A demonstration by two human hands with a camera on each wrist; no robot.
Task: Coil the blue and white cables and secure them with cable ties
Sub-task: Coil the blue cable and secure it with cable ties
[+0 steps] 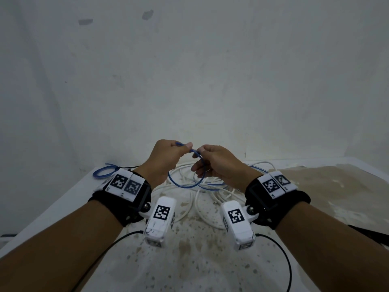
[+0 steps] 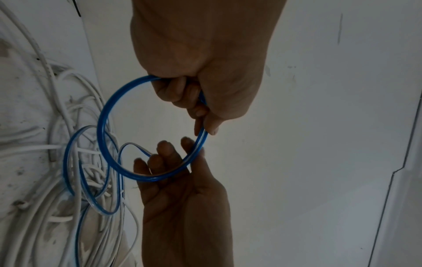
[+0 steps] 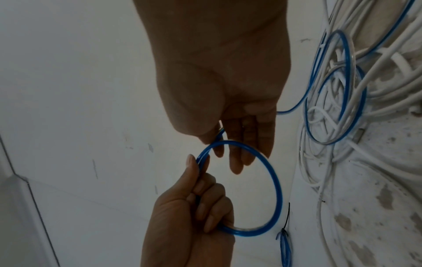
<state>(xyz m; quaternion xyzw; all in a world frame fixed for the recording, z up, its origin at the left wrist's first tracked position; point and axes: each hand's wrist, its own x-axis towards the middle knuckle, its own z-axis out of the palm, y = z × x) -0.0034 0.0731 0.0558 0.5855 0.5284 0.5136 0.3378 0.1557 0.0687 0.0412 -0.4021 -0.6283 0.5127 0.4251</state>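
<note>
A blue cable [image 1: 183, 185] forms a small loop held in the air between my two hands, above the table. My left hand [image 1: 179, 149] grips the top of the loop with curled fingers; in the left wrist view the blue cable [image 2: 98, 130] passes through that fist. My right hand [image 1: 202, 159] pinches the cable between thumb and forefinger, the other fingers [image 3: 239, 159] fairly straight behind the loop [image 3: 277, 189]. The rest of the blue cable trails down into a tangle of white cables [image 1: 196, 200] lying on the table.
A small blue coil [image 1: 103, 172], bound with a black cable tie [image 3: 285, 225], lies at the table's far left corner. The white table top [image 1: 210, 260] is stained and speckled, brownish at the right. A pale wall rises right behind it. Black wrist-camera leads hang near my forearms.
</note>
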